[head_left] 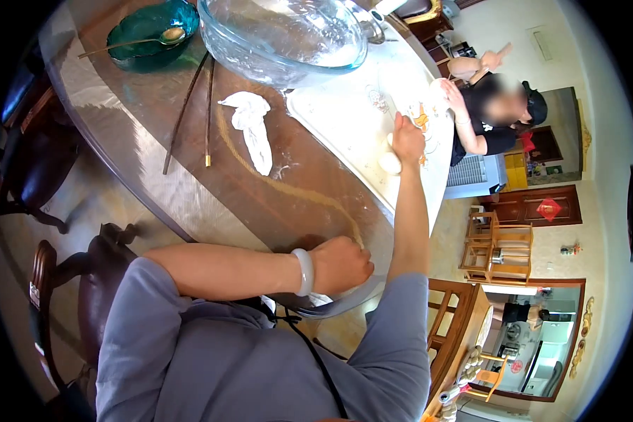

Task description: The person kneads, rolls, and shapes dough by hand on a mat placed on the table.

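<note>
My left hand (341,266), with a pale bangle at the wrist, is closed in a loose fist at the near edge of the table; nothing shows in it. Stretched out over a white board (352,130) with printed pictures, my right hand (408,141) has its fingers curled down. Beside those fingers lies a smooth white ball (389,164), which looks like dough, and another white lump partly hidden by the hand. Whether the fingers grip something is hidden. A large clear glass bowl (281,53) with whitish smears stands at the board's far left corner.
Left of the board lie a crumpled white wrapper or tissue (252,130) and two dark chopsticks (209,112). A teal glass bowl (130,32) holds a spoon (172,34). Across the board, another person (482,137) raises both hands. Chairs (39,158) stand at the left.
</note>
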The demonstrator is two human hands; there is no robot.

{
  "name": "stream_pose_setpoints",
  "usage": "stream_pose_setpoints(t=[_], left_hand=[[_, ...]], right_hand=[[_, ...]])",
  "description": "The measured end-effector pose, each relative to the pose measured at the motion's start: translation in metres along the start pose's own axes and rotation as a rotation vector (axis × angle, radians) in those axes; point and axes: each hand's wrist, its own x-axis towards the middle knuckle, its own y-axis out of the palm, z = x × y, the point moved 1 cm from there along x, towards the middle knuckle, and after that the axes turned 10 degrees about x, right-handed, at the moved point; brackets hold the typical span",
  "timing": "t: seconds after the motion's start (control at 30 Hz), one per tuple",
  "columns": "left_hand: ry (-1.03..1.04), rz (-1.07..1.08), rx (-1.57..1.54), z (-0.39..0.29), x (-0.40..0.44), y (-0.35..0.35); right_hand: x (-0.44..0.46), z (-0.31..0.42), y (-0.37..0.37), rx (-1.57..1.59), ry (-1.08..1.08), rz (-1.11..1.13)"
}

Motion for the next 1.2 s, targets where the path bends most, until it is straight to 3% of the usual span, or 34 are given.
stream_pose_setpoints(t=[0.07, 0.13, 0.23, 0.33, 0.37, 0.5, 0.6, 0.73, 1.0, 1.2], left_hand=[[-0.015, -0.019, 0.020, 0.005, 0.001, 0.002], [0.007, -0.004, 0.022, 0.009, 0.002, -0.003], [-0.016, 0.008, 0.026, 0.006, 0.002, -0.004], [-0.025, -0.002, 0.003, 0.006, 0.002, -0.001], [-0.022, -0.009, -0.008, 0.005, 0.002, 0.000], [-0.040, -0.044, -0.012, 0.004, 0.003, 0.000], [-0.040, -0.058, -0.002, 0.002, 0.001, 0.002], [0.003, -0.058, -0.009, -0.002, 0.000, 0.001], [0.019, -0.001, -0.030, -0.005, 0.001, 0.004], [0.005, -0.011, 0.029, 0.005, 0.000, -0.001]], right_hand=[[-0.008, 0.000, -0.001, 0.051, -0.021, -0.074], [-0.018, -0.002, -0.010, 0.414, -0.006, -0.138], [-0.035, -0.008, -0.045, 0.851, 0.371, 0.005], [-0.061, 0.002, -0.069, 0.569, 0.133, 0.023], [-0.069, 0.004, -0.062, 0.547, -0.024, -0.114], [-0.089, 0.037, -0.052, 0.002, -0.137, -0.320], [-0.070, 0.044, -0.047, 0.040, -0.435, -0.565], [-0.050, 0.033, -0.033, 0.091, -0.098, -0.052], [-0.014, 0.023, -0.022, -0.048, 0.138, 0.132], [-0.015, 0.020, -0.021, 0.079, 0.204, 0.131]])
